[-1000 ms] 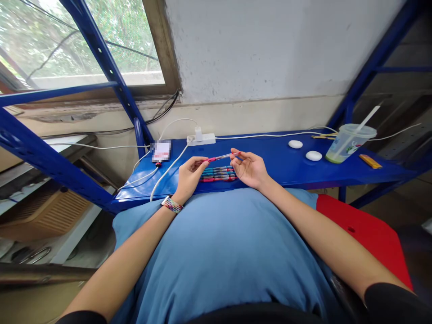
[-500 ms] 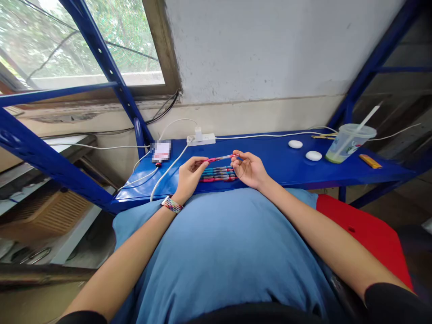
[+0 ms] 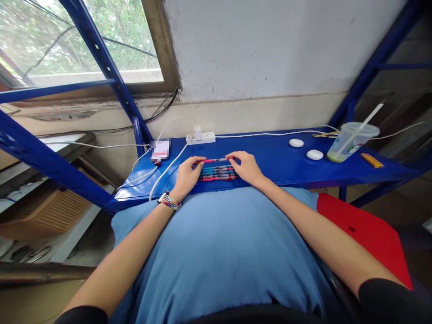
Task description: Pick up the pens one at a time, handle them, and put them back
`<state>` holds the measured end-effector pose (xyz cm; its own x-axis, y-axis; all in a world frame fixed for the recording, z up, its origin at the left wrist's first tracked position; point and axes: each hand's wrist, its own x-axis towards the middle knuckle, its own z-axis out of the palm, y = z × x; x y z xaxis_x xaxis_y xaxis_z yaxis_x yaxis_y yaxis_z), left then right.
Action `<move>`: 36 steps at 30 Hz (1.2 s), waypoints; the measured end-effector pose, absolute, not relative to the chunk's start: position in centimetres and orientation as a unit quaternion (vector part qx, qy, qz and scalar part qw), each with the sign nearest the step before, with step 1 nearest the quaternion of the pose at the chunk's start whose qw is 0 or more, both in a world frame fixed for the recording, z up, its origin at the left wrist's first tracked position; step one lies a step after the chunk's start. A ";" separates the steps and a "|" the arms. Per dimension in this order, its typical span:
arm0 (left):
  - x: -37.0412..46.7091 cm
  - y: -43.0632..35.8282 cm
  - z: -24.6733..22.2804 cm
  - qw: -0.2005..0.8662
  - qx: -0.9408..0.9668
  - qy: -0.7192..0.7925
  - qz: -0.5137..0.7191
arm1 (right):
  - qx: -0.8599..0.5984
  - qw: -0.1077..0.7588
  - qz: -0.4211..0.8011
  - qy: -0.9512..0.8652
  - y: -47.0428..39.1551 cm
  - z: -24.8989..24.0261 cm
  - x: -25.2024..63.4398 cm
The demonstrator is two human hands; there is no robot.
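Note:
Between my two hands, a pink pen [image 3: 217,160] with a clear barrel lies level, just above or on the blue table; I cannot tell which. My left hand [image 3: 189,174] pinches its pink end between thumb and fingers. At the other end, my right hand [image 3: 245,167] grips the tip with its fingertips. Right below it, on my near side, several pens [image 3: 218,172] lie side by side in a row, blue ones and pink or red ones. My right fingers hide some of their ends. A watch with a multicoloured band [image 3: 169,201] is on my left wrist.
The blue table [image 3: 270,162] holds a white power strip [image 3: 201,137] with cables, and a blurred-out box [image 3: 160,149] at left. Two white egg-shaped objects [image 3: 315,155], a plastic cup with a straw [image 3: 351,141] and a yellow-orange packet [image 3: 371,160] stand at right. A red stool [image 3: 364,238] is beside me.
My right hand has turned over from palm-up to palm-down and now grips the pen's end. The pen has levelled from a slight tilt and sits closer to the row.

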<state>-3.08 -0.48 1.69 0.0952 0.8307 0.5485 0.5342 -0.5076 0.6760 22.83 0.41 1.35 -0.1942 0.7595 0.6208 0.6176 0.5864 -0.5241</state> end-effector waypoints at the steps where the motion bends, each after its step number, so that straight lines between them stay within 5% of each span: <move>1: -3.1 -0.4 1.6 0.153 0.727 0.476 0.470 | -0.458 0.438 0.080 -0.770 0.6 1.2 22.9; 22: -3.1 -0.1 1.4 0.184 0.706 0.551 0.405 | -0.520 0.325 0.113 -0.782 -0.5 1.2 22.2; 36: -1.7 0.4 0.8 0.303 0.647 0.497 0.493 | -0.491 0.525 0.353 -0.599 1.9 0.3 20.6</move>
<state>-1.69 0.43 0.80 0.0197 0.9416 0.3362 0.3441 -0.3221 0.8820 20.63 1.92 0.29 0.0323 0.9586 0.2829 0.2176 0.2695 -0.9381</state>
